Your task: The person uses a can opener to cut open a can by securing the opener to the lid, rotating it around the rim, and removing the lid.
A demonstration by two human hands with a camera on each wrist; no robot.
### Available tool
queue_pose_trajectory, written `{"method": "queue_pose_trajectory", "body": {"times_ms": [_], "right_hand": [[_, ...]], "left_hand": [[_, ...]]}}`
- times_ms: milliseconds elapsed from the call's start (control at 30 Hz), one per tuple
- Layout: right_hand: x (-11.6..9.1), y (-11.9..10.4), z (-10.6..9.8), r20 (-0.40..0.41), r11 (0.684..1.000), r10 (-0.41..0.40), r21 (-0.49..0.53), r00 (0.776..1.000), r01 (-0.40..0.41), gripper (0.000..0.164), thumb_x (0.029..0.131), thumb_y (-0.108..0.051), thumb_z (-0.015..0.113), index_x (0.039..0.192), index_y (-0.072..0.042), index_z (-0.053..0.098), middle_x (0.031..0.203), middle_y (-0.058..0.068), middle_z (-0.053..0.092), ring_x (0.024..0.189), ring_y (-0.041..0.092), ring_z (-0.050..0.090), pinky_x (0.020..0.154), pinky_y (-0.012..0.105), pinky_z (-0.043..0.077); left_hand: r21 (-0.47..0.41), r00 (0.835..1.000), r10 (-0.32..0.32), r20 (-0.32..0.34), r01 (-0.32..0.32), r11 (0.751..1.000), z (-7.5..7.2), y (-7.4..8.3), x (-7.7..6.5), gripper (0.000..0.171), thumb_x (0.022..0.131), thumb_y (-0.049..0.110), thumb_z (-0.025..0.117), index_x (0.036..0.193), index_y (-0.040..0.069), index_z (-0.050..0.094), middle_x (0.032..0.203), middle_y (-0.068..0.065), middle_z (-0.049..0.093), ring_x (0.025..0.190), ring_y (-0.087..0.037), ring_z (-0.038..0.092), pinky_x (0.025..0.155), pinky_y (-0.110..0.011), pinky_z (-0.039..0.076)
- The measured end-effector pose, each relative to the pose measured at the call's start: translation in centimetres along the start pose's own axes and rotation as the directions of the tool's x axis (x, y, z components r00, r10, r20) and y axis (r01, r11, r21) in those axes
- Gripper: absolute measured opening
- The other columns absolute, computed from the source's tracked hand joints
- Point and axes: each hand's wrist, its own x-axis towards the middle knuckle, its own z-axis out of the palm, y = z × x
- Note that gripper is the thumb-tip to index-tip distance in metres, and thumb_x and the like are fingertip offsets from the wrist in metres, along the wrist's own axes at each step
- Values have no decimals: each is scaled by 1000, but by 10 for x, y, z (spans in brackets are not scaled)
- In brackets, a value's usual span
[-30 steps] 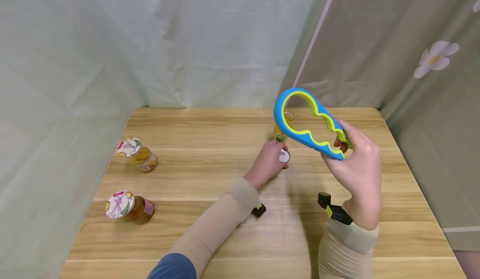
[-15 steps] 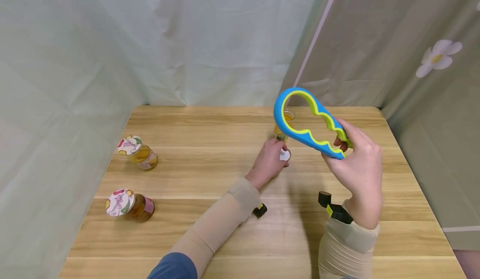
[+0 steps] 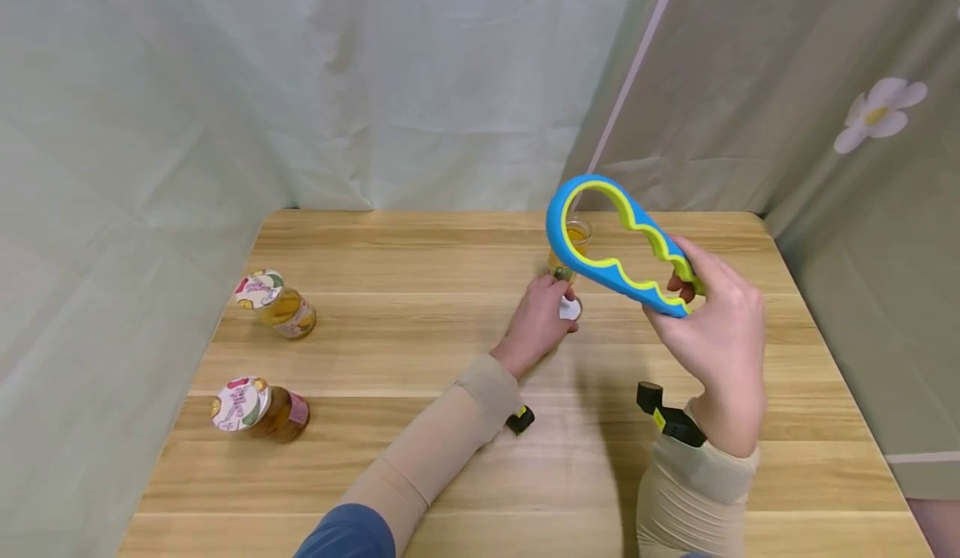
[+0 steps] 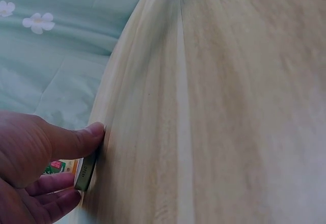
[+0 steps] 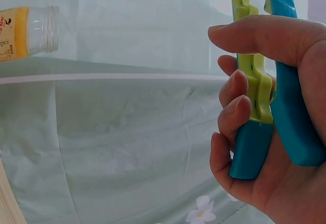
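My left hand pinches a small round lid, its white inner side in sight, at the table's surface. In the left wrist view the thumb and fingers hold the lid by its edge. Just beyond that hand stands a lidless glass jar with yellow contents, partly hidden by the hand and the opener. Raised over the table, my right hand grips the handles of a blue and yellow-green jar opener. The right wrist view shows the fingers curled round the opener, apart from the jar.
Two lidded jars with patterned tops stand at the left of the wooden table: one with yellow contents, one darker. Pale curtains hang behind and beside the table.
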Motion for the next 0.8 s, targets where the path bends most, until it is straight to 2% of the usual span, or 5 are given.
{"method": "queue_pose_trajectory", "body": {"times_ms": [267, 400, 533, 667, 800], "right_hand": [[1, -1, 2, 26, 1000, 3, -15, 1000, -3, 56, 67, -8, 81, 122, -11, 68, 76, 2, 62, 68, 14, 51, 60, 38, 43], [-4, -2, 8, 53, 1000, 6, -6, 999, -6, 58, 67, -8, 82, 123, -10, 68, 76, 1, 61, 67, 13, 51, 58, 38, 42], [-6, -2, 14, 74, 1000, -17, -2, 997, 17, 56, 68, -8, 80, 123, -10, 68, 75, 1, 62, 66, 13, 51, 55, 37, 42], [-2, -2, 16, 71, 1000, -21, 5, 997, 21, 56, 69, -8, 80, 123, -10, 67, 76, 1, 61, 66, 13, 51, 55, 37, 43], [1, -1, 14, 59, 1000, -11, -3, 998, 11, 57, 69, -8, 81, 124, -10, 67, 76, 2, 61, 66, 14, 50, 56, 38, 43]], "left_hand": [[-58, 1000, -8, -16, 7, 998, 0, 0, -2, 43, 70, 27, 91, 101, 17, 62, 105, 0, 54, 97, -17, 47, 84, -32, 50], [-109, 999, -47, -22, 45, 993, 3, -4, -12, 48, 69, 28, 91, 104, 16, 62, 105, 0, 54, 98, -17, 47, 82, -31, 51], [-119, 997, -74, -31, 70, 990, 5, -8, -21, 52, 68, 29, 92, 109, 14, 63, 109, -1, 53, 101, -18, 46, 85, -32, 50], [-140, 996, -66, -63, 57, 988, 1, -8, -21, 55, 69, 28, 91, 113, 12, 63, 115, -3, 54, 104, -19, 47, 88, -35, 50], [-112, 995, -41, -87, 31, 993, -7, -7, -17, 58, 70, 31, 91, 116, 11, 62, 118, -4, 54, 108, -20, 48, 93, -37, 49]]}}
